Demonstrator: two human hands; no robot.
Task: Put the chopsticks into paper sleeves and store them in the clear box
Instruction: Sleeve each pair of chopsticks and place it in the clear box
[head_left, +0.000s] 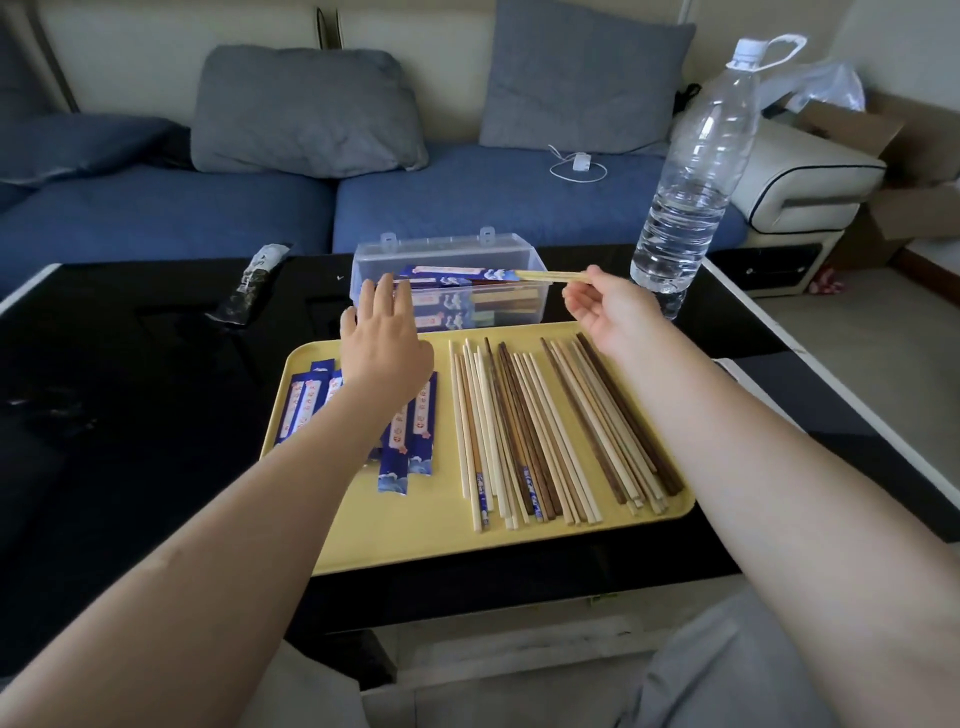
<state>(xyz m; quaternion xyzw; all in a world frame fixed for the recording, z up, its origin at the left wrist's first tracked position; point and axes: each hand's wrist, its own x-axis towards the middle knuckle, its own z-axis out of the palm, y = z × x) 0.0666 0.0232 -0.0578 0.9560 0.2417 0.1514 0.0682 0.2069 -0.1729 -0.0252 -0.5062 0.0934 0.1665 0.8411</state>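
Right hand (605, 306): my fingertips pinch the bare ends of the sleeved pair (467, 276), to lower it flat.
Left hand (384, 338): fingers straight, steadying the sleeve over the clear box (535, 304), upper centre.

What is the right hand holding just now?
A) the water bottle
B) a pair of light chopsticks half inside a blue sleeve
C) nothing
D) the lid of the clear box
B: the right hand pinches the bare ends of the light chopsticks, whose other ends sit in the blue sleeve above the clear box.
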